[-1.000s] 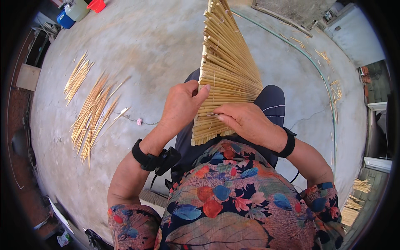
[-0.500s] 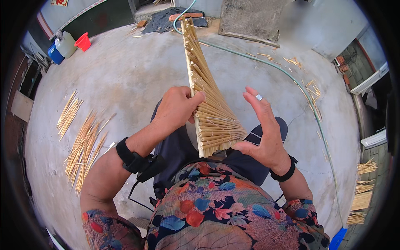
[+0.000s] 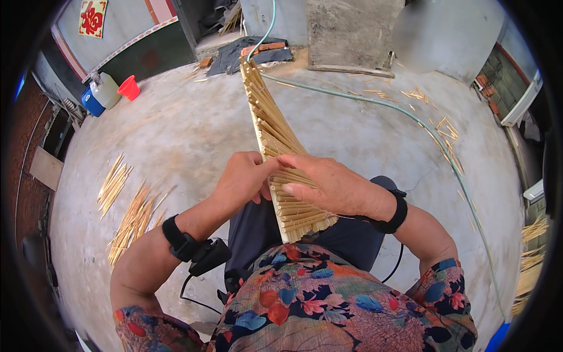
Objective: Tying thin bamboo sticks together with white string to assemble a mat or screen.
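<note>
A fan-shaped mat of pale, straw-like stalks bound with thread stands upright between my knees. Its left side is a long straight strip, and the stalk ends line up along it. My left hand is closed on this edge about midway, thumb in front and fingers curled behind. Across the stalks lies my right hand, its fingertips bent in against my left thumb at the same edge. The right thumb rests lower on the stalks. What the right fingertips pinch is hidden. A thin pale thread shows below that hand.
Loose stalks lie in piles on the concrete floor at left, with stacked bundles at far right. A green hose curves across the floor. Scattered stalk pieces lie beside it. A red bucket stands at the back left.
My right hand has come in from the right, where it was spread apart from the mat, to the edge beside my left hand. The left hand keeps its grip; the view has tilted up slightly.
</note>
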Demonstrator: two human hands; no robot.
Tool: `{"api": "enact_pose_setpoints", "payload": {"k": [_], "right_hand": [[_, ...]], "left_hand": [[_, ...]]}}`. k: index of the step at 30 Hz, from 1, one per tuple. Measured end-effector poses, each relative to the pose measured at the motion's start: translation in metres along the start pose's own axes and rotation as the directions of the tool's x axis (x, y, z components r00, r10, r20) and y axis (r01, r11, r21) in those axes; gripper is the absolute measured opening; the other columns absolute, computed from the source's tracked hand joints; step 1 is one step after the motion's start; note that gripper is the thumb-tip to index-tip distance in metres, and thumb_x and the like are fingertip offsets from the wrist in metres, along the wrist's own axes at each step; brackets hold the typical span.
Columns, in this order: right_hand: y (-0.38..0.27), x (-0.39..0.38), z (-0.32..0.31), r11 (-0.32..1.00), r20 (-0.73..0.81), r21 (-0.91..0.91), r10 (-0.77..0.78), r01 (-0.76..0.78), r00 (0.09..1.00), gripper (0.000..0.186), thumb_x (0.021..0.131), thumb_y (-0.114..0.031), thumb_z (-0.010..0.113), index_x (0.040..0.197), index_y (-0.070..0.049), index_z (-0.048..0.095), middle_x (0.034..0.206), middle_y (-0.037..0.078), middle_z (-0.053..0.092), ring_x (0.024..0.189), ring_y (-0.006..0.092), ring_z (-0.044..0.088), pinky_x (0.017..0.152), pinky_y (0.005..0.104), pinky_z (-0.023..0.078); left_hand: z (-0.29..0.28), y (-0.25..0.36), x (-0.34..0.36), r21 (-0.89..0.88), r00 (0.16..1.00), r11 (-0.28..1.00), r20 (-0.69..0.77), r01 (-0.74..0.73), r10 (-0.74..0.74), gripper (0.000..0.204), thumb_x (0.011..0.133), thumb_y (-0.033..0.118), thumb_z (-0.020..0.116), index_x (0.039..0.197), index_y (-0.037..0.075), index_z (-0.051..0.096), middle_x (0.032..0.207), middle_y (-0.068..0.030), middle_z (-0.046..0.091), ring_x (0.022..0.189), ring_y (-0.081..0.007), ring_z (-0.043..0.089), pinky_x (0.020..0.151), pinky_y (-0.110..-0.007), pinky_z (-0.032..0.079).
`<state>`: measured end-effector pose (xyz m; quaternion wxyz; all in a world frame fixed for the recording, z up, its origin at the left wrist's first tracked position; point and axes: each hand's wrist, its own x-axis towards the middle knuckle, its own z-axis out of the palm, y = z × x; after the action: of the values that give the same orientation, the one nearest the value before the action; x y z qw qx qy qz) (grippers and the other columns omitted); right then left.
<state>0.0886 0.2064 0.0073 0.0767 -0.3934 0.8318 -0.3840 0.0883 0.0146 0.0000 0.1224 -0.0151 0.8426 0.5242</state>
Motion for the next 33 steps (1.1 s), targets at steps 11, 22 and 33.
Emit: {"api": "enact_pose_setpoints", "payload": {"k": [11, 22, 33], "right_hand": [[0.019, 0.011, 0.019, 0.97, 0.042, 0.239, 0.033, -0.042, 0.999, 0.054, 0.087, -0.005, 0.04, 0.139, -0.001, 0.026, 0.123, 0.022, 0.053, 0.115, 0.031, 0.053, 0.096, 0.0362, 0.039], [0.017, 0.004, 0.061, 0.959, 0.11, 0.247, 0.116, -0.14, 0.987, 0.051, 0.085, 0.001, 0.038, 0.136, 0.0, 0.027, 0.118, 0.024, 0.055, 0.108, 0.0386, 0.054, 0.092, 0.0424, 0.042], [0.026, 0.003, 0.065, 0.969, -0.073, 0.242, 0.069, -0.05, 0.995, 0.055, 0.082, 0.004, 0.038, 0.136, 0.0, 0.027, 0.115, 0.022, 0.057, 0.106, 0.0381, 0.055, 0.093, 0.039, 0.043]], "left_hand": [[-0.017, -0.02, -0.009, -0.144, 0.995, 0.989, 0.102, 0.034, -0.019, 0.044, 0.093, 0.038, 0.051, 0.088, -0.005, 0.06, 0.068, -0.0102, 0.06, 0.053, -0.0168, 0.059, 0.044, -0.026, 0.047], [-0.039, -0.111, -0.015, -0.424, 0.911, 0.903, 0.338, -0.076, 0.235, 0.032, 0.094, 0.023, 0.047, 0.112, -0.003, 0.054, 0.098, -0.0133, 0.064, 0.084, -0.0195, 0.064, 0.071, -0.03, 0.053], [-0.053, -0.094, 0.008, 0.733, 0.426, 0.114, 0.255, -0.671, 0.868, 0.044, 0.077, 0.01, 0.066, 0.119, 0.01, 0.053, 0.123, -0.0078, 0.056, 0.117, -0.0241, 0.053, 0.104, -0.047, 0.034]]}}
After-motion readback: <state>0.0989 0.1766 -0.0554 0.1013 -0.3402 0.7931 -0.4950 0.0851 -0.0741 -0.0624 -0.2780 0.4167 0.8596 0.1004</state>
